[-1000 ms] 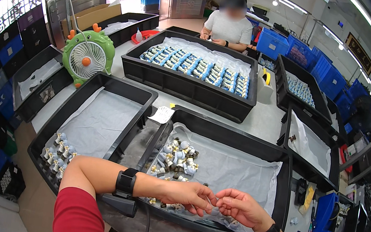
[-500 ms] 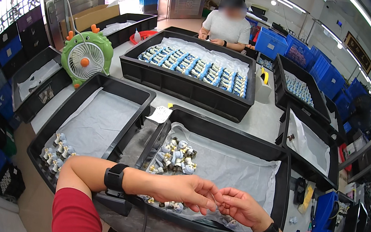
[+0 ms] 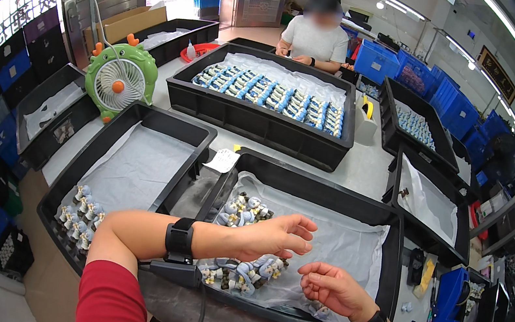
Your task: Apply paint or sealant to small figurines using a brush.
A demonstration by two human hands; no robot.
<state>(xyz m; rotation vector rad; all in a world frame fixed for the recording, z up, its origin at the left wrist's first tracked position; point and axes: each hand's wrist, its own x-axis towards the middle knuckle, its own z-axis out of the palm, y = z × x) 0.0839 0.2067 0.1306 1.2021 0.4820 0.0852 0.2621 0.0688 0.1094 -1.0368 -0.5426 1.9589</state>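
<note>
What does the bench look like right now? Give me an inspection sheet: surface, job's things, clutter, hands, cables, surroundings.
Surface: pale grey worktable, mostly covered by black plastic trays.
Job's things: small blue-and-white figurines heaped on the white liner of the near black tray; more stand in the left black tray.
Clutter: white paper slip between trays; green round desk fan.
Hands: left hand open, fingers spread over the heap; right hand loosely curled, apart from it, holding nothing that I can see.
Cables: black lead hanging from the left wrist unit.
Surroundings: far tray with rows of blue-white parts; a seated person; blue crates.
</note>
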